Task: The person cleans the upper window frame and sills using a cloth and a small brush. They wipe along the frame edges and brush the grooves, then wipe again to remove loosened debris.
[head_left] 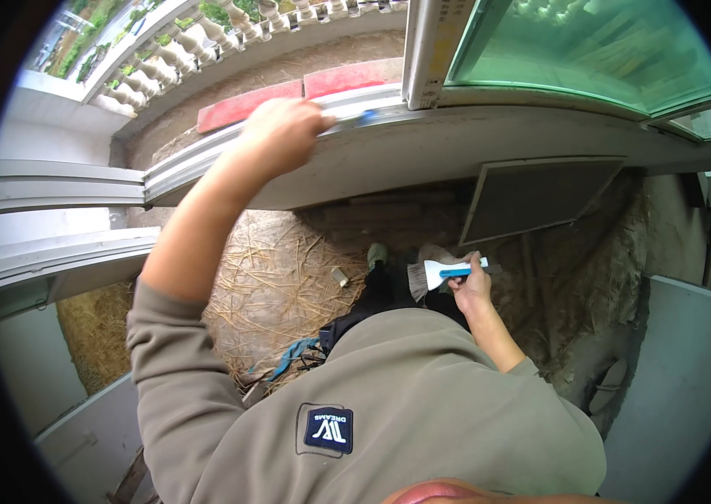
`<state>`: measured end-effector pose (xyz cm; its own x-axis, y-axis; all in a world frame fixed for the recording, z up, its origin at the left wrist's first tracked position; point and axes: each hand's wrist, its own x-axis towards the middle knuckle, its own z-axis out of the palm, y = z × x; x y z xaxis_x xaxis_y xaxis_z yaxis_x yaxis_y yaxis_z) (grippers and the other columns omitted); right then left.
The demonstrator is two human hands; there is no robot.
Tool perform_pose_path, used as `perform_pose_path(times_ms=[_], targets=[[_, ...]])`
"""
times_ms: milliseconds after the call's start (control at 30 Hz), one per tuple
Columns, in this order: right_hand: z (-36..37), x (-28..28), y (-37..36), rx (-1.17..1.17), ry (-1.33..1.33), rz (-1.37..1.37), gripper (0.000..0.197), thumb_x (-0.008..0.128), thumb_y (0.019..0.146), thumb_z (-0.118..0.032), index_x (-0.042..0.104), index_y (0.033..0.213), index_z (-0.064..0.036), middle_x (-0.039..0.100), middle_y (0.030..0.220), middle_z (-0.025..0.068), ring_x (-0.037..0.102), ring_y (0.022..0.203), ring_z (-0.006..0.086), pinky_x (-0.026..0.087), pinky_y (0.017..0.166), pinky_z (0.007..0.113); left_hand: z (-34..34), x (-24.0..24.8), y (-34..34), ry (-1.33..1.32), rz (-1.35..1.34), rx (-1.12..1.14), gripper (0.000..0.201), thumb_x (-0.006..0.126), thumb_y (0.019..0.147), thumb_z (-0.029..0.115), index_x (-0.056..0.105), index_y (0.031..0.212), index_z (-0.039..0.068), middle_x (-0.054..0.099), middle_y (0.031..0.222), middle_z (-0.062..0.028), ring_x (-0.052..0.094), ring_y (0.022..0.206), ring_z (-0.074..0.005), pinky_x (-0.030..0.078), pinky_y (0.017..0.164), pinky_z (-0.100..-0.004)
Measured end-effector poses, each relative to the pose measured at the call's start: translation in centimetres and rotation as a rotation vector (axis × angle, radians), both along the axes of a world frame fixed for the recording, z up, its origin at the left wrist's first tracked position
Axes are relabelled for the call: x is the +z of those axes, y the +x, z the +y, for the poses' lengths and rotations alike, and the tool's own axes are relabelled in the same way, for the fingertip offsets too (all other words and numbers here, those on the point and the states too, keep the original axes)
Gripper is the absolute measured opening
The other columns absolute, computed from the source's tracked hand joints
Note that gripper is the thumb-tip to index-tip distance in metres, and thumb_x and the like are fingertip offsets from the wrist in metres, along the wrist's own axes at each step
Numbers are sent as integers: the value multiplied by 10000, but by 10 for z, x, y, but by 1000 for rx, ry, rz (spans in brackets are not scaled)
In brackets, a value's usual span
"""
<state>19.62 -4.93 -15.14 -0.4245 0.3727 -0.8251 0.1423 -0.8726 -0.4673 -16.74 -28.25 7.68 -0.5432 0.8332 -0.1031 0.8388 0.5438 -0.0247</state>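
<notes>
My left hand (284,130) is stretched out over the window sill, its fingers closed around a slim pale tool with a blue end (354,119). Motion smears that tool, so its exact kind does not show. Its blue end is over the metal window track (382,107), beside the upright frame; whether it touches cannot be told. Close to my body, my right hand (475,290) grips a white and blue brush (444,270) by the handle. The brush's grey bristles point left.
A green-tinted glass pane (574,59) fills the upper right. Below it leans a framed screen panel (540,197). Red slabs (255,105) lie outside, before a balustrade (179,55). Straw (263,277) litters the floor, with a small pale block (339,276) on it.
</notes>
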Motion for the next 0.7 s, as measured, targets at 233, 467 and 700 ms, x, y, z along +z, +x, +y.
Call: perform_pose_path(times_ms=[233,467,700], targets=[[2,-6,5,3,-37,40,339,547,1065,-440,548,896,-146,518,754,7,430,604,131,342,508,281,-186,94,6,-837,196,399,199,588,917,86,781,892,128,734,855,-119,739,888,-309,585,757,-431],[3,-3,4,-11,-41,35,337,564,1061,-428,544,901,-131,507,752,12,435,605,141,350,504,289,-5,38,38,209,207,-35,413,588,855,13,768,1143,248,689,870,-39,697,779,-274,538,646,-414],[-1,-5,15,-67,-29,4,327,546,1072,-420,540,928,-127,498,755,19,449,589,135,360,492,288,158,6,48,-102,125,-110,358,555,954,84,692,1253,223,715,970,-54,730,858,-242,605,670,-391]])
